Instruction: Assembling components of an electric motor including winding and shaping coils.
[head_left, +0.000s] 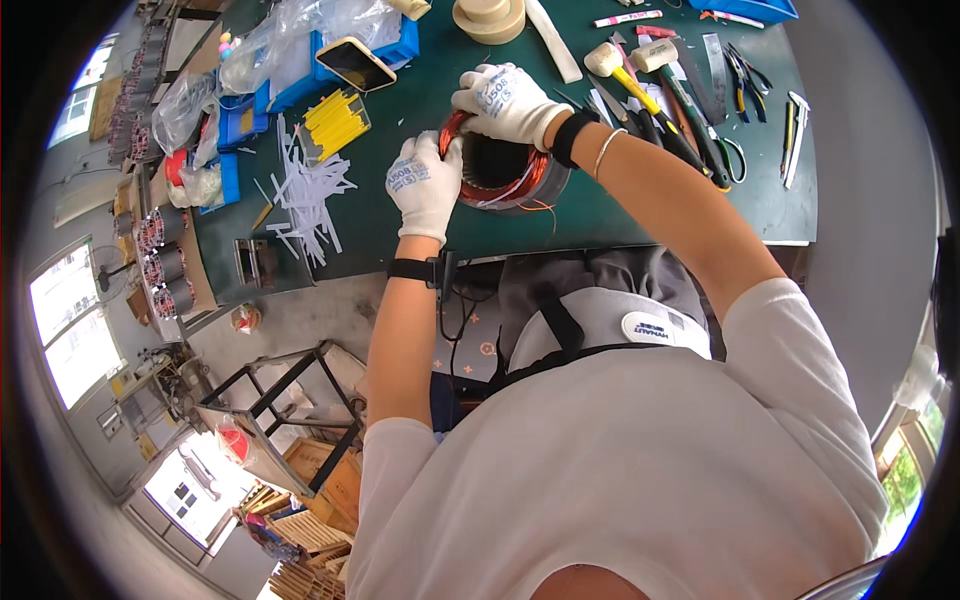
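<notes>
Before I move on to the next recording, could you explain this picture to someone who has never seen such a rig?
There is no robot here: a person works with their own two hands in white gloves. The one picture comes from a fisheye camera worn on the head, looking down, so straight edges bend and the wearer's shirt fills the lower part.

The left hand and right hand are both at a copper-wire winding on the rim of a motor stator; how firmly each grips cannot be told.

Also on the green tabletop lie yellow strips, white strips and a smartphone to the left, and a yellow-handled mallet and pliers to the right.
</notes>
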